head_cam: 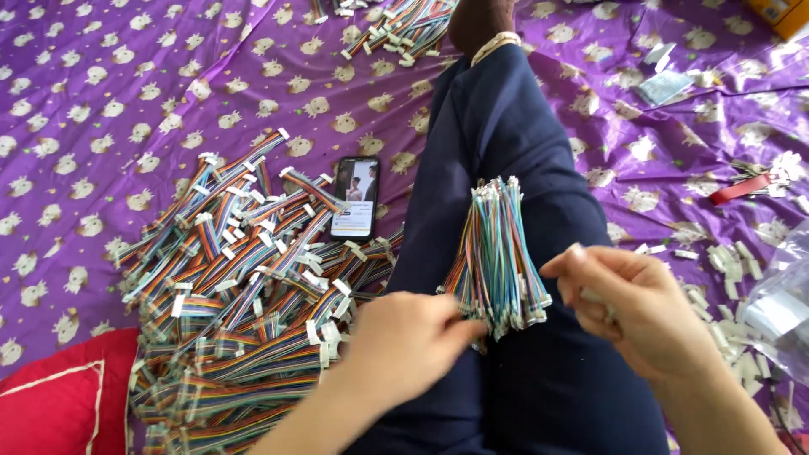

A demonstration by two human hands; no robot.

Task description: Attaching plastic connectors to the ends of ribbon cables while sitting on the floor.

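Left hand [404, 341]: fingers pinched together on the lower end of a bundle of rainbow ribbon cables [495, 253], which stands roughly upright on the person's outstretched leg [506, 152], in dark blue trousers. White connectors show at both ends of the bundle; the top ends look evenly lined up.

Right hand [636, 303]: just right of the bundle, not touching it. Fingers curled together around something small and white, probably a connector housing; too hidden to be sure.

Outward, left of the leg: a large loose pile of cable assemblies [244, 312] on the purple patterned sheet [101, 109], lying crosswise and unsorted, reaching from mid-sheet toward its near edge. A phone [355, 198] with a lit screen lies at the pile's far side, beside the leg. A red cushion [59, 396] sits at the near left corner.

Right of the leg: scattered white connector pieces [725, 270] and a clear plastic bag [779, 307] at the right edge. A second, smaller heap of cables [404, 29] lies near the far edge, by the foot.

Judgement on progress: one bundle is gathered and held in hand; the pile on the left is far larger than the bundle, so most of the work appears to remain. Which heap is finished stock I cannot tell.
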